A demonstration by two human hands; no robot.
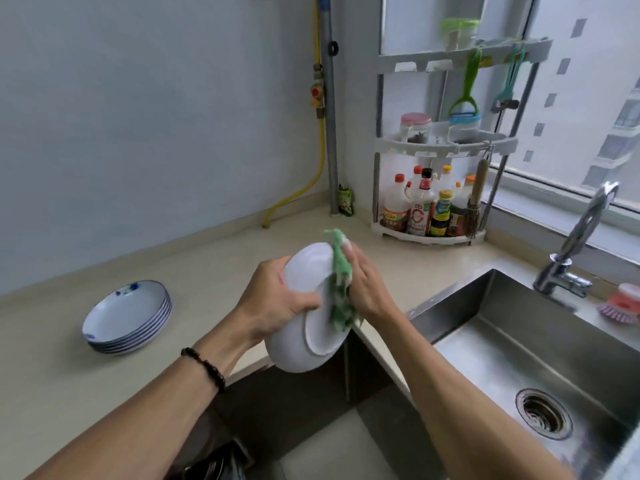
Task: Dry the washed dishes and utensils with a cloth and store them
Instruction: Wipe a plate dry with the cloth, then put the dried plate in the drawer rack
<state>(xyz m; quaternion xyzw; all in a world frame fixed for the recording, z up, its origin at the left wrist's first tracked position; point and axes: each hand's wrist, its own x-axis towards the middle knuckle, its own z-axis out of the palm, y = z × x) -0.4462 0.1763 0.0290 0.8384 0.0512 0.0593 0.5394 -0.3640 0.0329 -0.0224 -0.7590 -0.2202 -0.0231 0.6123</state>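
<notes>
White plate (304, 327) is standing tilted on edge, left hand (277, 299) gripping its rim, right hand (367, 289) pressing green cloth (341, 282) against its right side.

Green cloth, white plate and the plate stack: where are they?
green cloth (341, 289), head view, its bunched middle.
white plate (308, 344), head view, its underside.
plate stack (126, 315), head view, top plate's inside.

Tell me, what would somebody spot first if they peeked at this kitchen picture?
Right in the middle, a left hand grips a white plate on edge while the right hand presses a green cloth against it. To the left, a stack of blue-rimmed plates sits on the counter, and the steel sink gleams on the right.
</notes>
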